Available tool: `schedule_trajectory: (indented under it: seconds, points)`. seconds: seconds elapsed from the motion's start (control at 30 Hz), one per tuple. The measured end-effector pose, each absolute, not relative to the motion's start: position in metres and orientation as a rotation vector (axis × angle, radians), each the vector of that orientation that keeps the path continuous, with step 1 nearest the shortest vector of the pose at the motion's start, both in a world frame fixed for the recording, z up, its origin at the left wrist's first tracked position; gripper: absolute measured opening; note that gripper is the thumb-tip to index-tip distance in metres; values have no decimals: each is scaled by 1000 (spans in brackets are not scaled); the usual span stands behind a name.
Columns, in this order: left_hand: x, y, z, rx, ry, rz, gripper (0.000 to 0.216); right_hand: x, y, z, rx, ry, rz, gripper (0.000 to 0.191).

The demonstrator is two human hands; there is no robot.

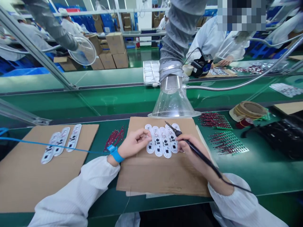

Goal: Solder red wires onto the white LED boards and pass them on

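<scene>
soldering iron (192,147) tilted over white boards (158,143)

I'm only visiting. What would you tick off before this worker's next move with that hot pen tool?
1. Grip: ok. The right hand holds the soldering iron like a pen.
2. Tip clear of skin: ok. It sits at the far end of the white circuit boards, away from both hands.
3. Boards steadied: ok. The left hand rests on the leftmost one.
4. Fume hood nearby: ok. It stands just behind the boards.
5. Wrist strap worn: ok. It is on the left wrist.
6. Tip hot and clean: cannot tell.
</scene>
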State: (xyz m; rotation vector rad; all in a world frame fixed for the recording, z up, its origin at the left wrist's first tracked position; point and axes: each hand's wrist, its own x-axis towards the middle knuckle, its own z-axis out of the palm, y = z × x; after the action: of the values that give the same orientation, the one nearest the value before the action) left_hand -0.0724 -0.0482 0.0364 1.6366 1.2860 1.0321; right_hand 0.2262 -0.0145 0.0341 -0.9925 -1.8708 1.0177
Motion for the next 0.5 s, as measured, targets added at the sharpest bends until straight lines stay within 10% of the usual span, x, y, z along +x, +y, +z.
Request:
schedule_trajectory:
  seconds: [0.5]
  points:
    - [-36,-107,40,1494,1305,705,24,270,-45,14,-900,-2324,479,25]
